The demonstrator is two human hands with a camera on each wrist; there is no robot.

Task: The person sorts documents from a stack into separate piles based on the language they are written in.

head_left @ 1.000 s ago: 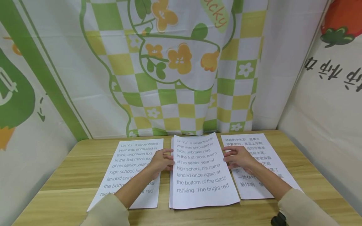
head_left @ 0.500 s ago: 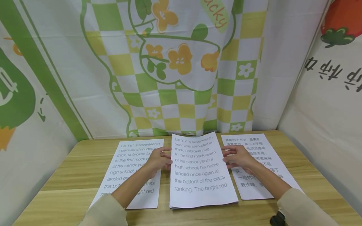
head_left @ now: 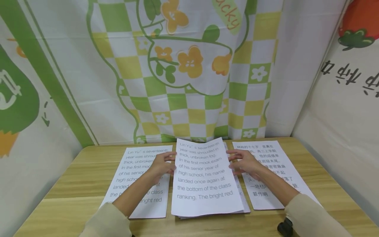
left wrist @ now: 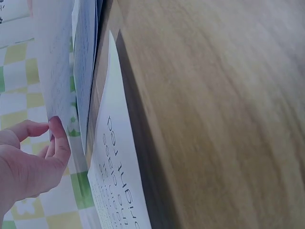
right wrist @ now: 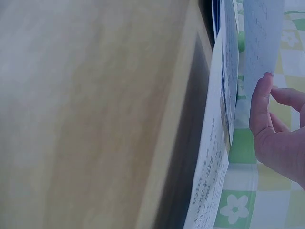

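1. Shows an English-printed sheet mid-table, raised above a paper stack.
2. Pinched at its left edge by the left hand, at its right by the right hand; held apart, on opposite sides.
3. Shifted leftward just now, uncovering the stack's right margin; apparently parted from it.
4. Flanked by another English page left, a Chinese page right, on the wooden table.

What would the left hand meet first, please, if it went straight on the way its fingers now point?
The raised sheet, whose left edge the left hand pinches; past that, roughly in line, comes the right hand at the opposite edge, though depth is hard to judge.
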